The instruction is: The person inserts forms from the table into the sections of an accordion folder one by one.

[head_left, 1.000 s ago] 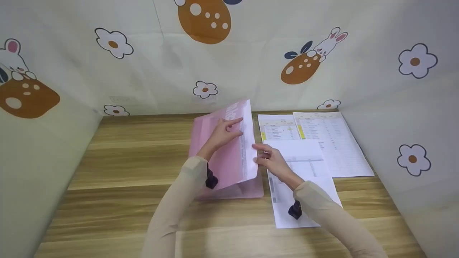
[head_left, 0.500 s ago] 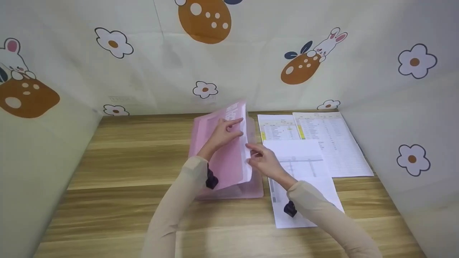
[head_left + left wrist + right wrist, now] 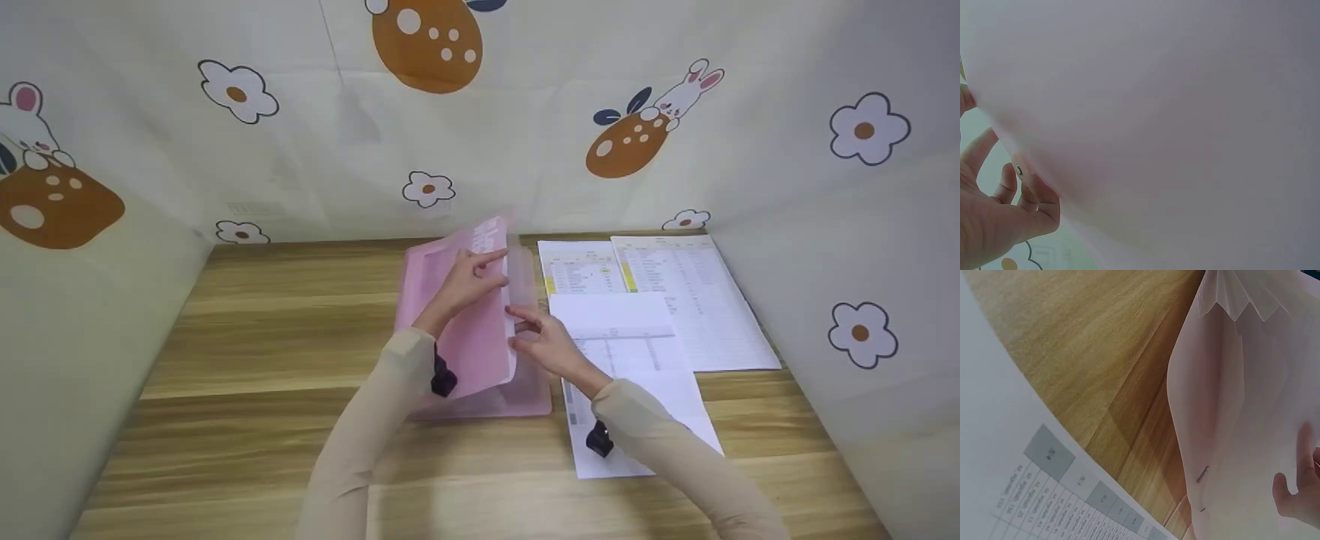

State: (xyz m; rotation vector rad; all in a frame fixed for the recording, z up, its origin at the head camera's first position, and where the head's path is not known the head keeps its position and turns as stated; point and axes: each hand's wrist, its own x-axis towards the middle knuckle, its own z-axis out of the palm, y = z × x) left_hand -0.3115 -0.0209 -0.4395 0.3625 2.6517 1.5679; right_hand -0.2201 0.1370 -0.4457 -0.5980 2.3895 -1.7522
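Sheets (image 3: pixel 637 390) near the table's (image 3: pixel 225 420) right front edge could crumple if we push too fast. Our right hand (image 3: pixel 544 341) slides paper into the pink folder (image 3: pixel 472 337) mid-table; our left hand (image 3: pixel 469 277) grips its raised flap, which may slip.

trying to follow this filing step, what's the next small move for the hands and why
Probably the right hand should ease the white sheet further down into the pink folder. The left hand holds the front flap raised, so the pocket is open, and the sheet's edge still shows along the folder's right side. More printed sheets lie on the table beside it.
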